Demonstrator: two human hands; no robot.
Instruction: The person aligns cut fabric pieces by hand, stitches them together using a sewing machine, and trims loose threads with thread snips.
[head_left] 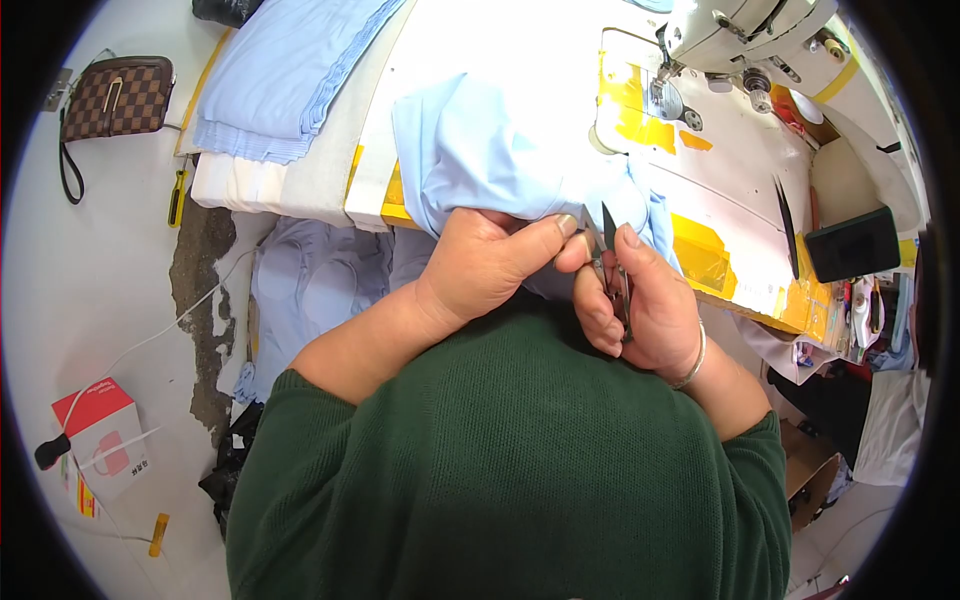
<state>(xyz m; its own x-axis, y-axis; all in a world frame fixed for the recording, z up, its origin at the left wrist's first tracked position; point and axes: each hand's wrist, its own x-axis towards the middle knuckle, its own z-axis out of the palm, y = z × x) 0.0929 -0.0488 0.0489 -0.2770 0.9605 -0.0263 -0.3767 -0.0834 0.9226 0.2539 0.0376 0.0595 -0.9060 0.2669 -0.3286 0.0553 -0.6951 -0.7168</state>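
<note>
Light blue fabric (470, 150) lies bunched over the table's front edge. My left hand (485, 260) pinches its lower edge between thumb and fingers. My right hand (645, 300), with a bangle at the wrist, is closed around small dark thread snips (611, 240). The snips point up, their two blades apart, just right of my left fingertips and close to the cloth. Whether the blades touch the cloth or a thread cannot be made out.
A sewing machine (740, 40) stands at the upper right. Folded blue cloth (290, 70) is stacked at the upper left. Black tweezers (786, 225) and a dark phone (853, 245) are on the right. More blue cloth (320, 270) hangs below the table.
</note>
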